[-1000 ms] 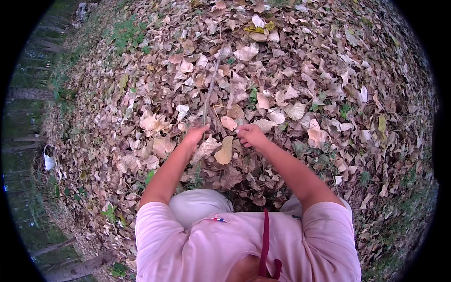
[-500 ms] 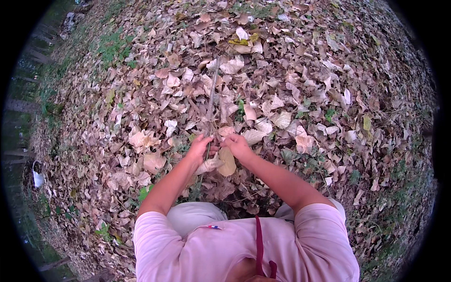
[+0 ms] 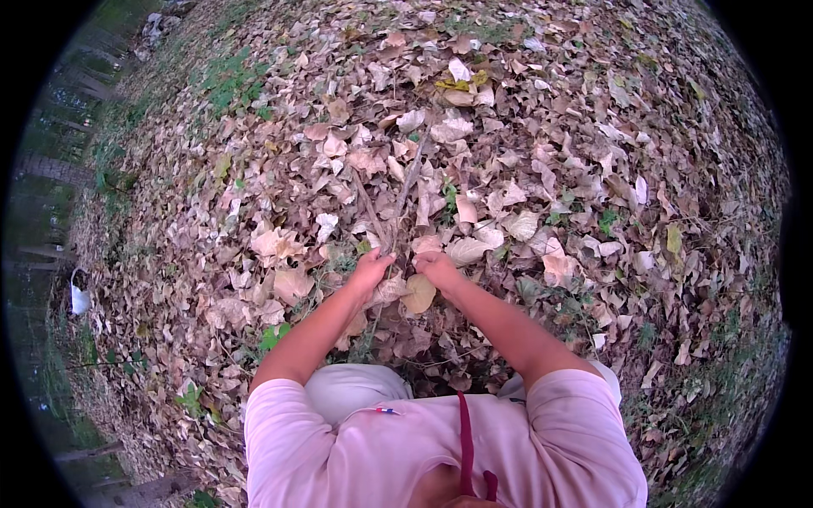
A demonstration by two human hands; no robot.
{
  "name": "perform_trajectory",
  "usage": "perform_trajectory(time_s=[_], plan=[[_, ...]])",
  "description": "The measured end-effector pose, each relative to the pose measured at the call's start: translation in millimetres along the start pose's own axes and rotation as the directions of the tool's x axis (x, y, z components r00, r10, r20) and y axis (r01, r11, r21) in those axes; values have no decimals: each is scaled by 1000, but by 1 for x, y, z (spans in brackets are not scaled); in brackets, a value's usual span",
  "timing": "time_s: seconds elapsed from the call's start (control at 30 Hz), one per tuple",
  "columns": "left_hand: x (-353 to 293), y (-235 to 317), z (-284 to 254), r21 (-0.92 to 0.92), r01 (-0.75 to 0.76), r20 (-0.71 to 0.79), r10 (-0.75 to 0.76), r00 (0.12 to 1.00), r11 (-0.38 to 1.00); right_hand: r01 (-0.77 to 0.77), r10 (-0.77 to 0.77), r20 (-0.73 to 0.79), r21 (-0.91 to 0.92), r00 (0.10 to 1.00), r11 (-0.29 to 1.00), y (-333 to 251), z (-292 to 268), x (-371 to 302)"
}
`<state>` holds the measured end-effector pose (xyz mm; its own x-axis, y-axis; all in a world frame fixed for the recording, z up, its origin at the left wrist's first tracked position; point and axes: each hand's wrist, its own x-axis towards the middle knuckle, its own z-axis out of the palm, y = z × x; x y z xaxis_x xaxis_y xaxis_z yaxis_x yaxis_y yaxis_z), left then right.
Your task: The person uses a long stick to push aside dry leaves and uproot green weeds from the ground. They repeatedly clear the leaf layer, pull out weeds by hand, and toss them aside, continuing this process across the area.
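In front of my knees, low over the leaf litter, both hands are close together. My left hand (image 3: 371,270) is closed around the near ends of some thin dry sticks. A longer grey-brown stick (image 3: 410,179) points away from it, and a thinner brown twig (image 3: 367,201) slants off to the left. My right hand (image 3: 435,267) is beside it with the fingers pinched; what they hold is too small to make out. Just below the fingers are a tan oval leaf (image 3: 419,295) and a pale curled leaf (image 3: 389,289). A pinkish leaf (image 3: 426,244) touches the right fingertips.
Dry fallen leaves (image 3: 542,169) cover the ground all round. Green weeds (image 3: 233,80) grow at the far left, with a small green plant (image 3: 273,336) by my left forearm. A white container with a handle (image 3: 80,298) stands at the left edge, near tree trunks (image 3: 55,169).
The view has shifted slightly, so the ground appears further right. My hands have moved a little apart, and the thinner twig now shows more clearly beside the long stick.
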<state>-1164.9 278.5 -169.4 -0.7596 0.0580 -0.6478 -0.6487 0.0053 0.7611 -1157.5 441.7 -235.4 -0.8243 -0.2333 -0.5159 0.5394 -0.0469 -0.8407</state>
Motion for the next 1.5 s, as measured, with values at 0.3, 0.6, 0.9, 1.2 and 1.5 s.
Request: perform_trajectory(time_s=[0.3,0.6,0.9,1.2,1.5], plan=[[25,-11,-26,682,-118,-217,354,910,722,-21,23,66,-39,998,999,-3,2,-8],[45,-13,-4,37,26,71,-29,997,999,-65,73,99,-80,992,995,8,0,-27],[33,-10,13,-207,121,36,-116,993,971,-218,220,-96,37,971,975,-35,-41,-26],[33,-12,-4,-170,-12,-77,-1,997,985,363,-447,-18,-555,894,749,-7,-9,47],[-5,-16,4,71,66,-143,-55,988,995,-15,-106,-163,-605,981,796,8,32,75]])
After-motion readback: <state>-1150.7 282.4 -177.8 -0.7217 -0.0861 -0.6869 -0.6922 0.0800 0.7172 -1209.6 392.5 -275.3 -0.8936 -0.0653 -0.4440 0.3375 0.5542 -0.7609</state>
